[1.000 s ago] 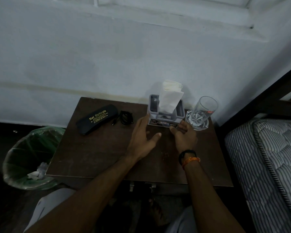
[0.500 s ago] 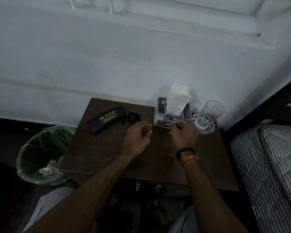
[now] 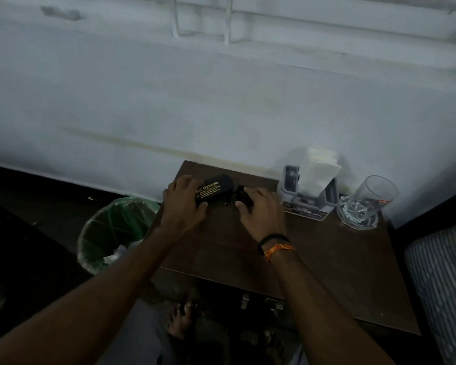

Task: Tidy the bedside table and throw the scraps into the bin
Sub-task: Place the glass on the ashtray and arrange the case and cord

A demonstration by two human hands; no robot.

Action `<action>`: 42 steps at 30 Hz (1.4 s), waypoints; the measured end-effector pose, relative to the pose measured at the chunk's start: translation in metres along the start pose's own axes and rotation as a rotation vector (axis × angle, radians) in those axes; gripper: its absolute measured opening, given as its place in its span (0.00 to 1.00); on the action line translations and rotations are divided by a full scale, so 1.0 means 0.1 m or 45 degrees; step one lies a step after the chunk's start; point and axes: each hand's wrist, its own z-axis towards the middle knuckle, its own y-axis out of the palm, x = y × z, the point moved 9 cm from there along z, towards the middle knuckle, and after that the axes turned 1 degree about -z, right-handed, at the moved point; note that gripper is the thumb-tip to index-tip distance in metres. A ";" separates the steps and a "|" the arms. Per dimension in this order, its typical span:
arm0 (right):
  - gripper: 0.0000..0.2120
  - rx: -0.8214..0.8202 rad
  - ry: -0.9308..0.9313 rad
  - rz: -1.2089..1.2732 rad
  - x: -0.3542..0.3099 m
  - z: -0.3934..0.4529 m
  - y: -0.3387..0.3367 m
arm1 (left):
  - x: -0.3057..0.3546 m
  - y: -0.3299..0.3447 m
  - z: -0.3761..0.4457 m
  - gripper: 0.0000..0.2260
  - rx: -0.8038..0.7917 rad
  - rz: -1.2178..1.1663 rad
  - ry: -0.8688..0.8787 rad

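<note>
Black spectacle case [image 3: 214, 190] at the far left of the bench [image 3: 327, 259]: left hand [image 3: 184, 204] has moved from the tissue holder [image 3: 309, 188] and now grips it. Right hand [image 3: 261, 209] closes on the cable [image 3: 241, 196]. Bin [image 3: 111, 233] stands left; straightening follows.

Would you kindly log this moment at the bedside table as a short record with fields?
left hand: on the black spectacle case, fingers around its left end
right hand: over the coiled black cable
tissue holder: upright at the back, tissue sticking up
glass: upright on a clear coaster, far right
bin: on the floor left of the table, scraps inside
</note>
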 end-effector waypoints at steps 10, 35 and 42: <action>0.19 -0.153 -0.131 -0.261 -0.24 0.17 0.44 | -0.13 0.10 0.22 0.26 -0.234 0.120 0.167; 0.27 -0.112 -0.047 -0.332 0.10 0.36 0.35 | -0.16 0.26 0.81 0.31 -0.401 0.123 0.222; 0.28 -0.115 -0.028 -0.253 0.17 0.39 0.36 | -0.11 0.32 0.89 0.35 -0.393 0.102 0.295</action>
